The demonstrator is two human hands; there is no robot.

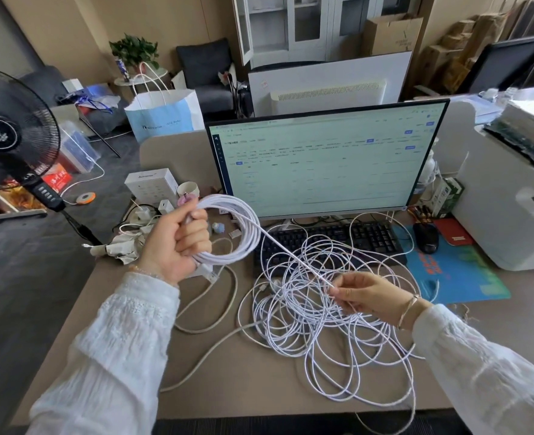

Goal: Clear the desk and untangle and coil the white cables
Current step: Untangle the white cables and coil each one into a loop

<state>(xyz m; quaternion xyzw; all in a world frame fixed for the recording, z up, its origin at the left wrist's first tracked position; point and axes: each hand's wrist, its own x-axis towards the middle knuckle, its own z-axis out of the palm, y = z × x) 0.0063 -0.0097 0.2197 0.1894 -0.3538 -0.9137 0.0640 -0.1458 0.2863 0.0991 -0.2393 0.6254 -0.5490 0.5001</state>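
A beige desk (108, 309) is covered, below the right hand (366, 298), by a loose tangle of white cable (337, 340); its lowest loops are cut off at the frame edge. One taut strand is pinched by that hand. A neat coil (240, 227) is gripped by the left hand (177, 243). Behind, a keyboard (372, 237) is partly hidden, then a monitor (322, 161).

A single head-worn view looks forward and down from above the near edge of the surface (127, 309), close over both sleeves, facing the monitor (325, 161) (wide-angle, so the room's edges bow) and the office behind.
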